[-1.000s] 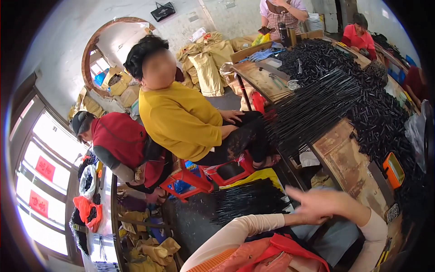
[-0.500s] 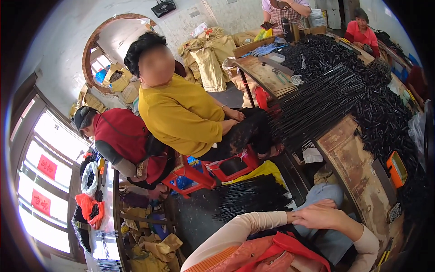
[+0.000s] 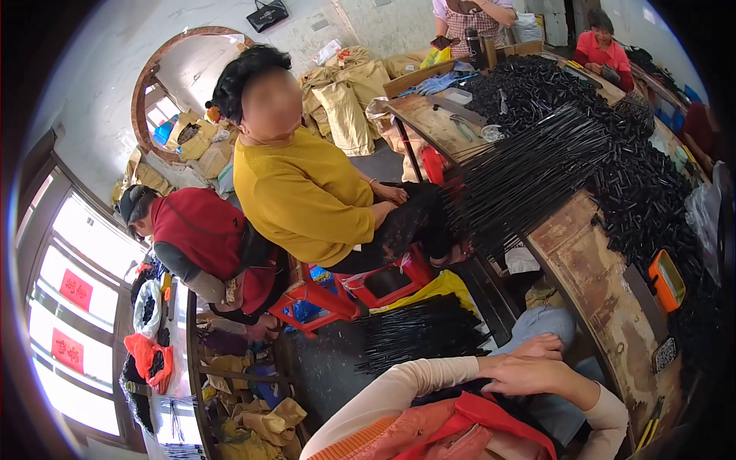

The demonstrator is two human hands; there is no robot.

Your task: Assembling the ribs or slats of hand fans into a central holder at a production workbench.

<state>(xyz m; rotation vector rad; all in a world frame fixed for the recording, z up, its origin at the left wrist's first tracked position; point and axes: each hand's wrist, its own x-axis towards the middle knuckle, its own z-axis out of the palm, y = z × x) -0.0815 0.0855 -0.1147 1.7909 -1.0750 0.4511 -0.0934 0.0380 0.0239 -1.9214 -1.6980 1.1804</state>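
Both my hands rest crossed over my lap. My left hand (image 3: 544, 346) lies on my grey-blue trouser knee, its fingers loosely stretched and nothing seen in them. Across the left wrist lies my right hand (image 3: 529, 376), palm down, fingers resting over it and holding no object that I can see. To the left of my knee, a stack of thin black rods (image 3: 418, 330) lies low on yellow sheeting. Ahead, a larger bundle of long black rods (image 3: 537, 169) juts over the edge of the worn wooden table (image 3: 583, 253).
Short black tubes (image 3: 644, 184) heap along the table, beside an orange-framed box (image 3: 667, 282). Pliers (image 3: 462, 126) and blue gloves (image 3: 438, 84) lie farther back. A person in yellow (image 3: 299, 199) sits ahead on a red stool (image 3: 387, 285); others sit or stand around.
My view has shifted slightly; my hands stay crossed in the same place. At the far right, the person in pink has raised a dark thing in their hands.
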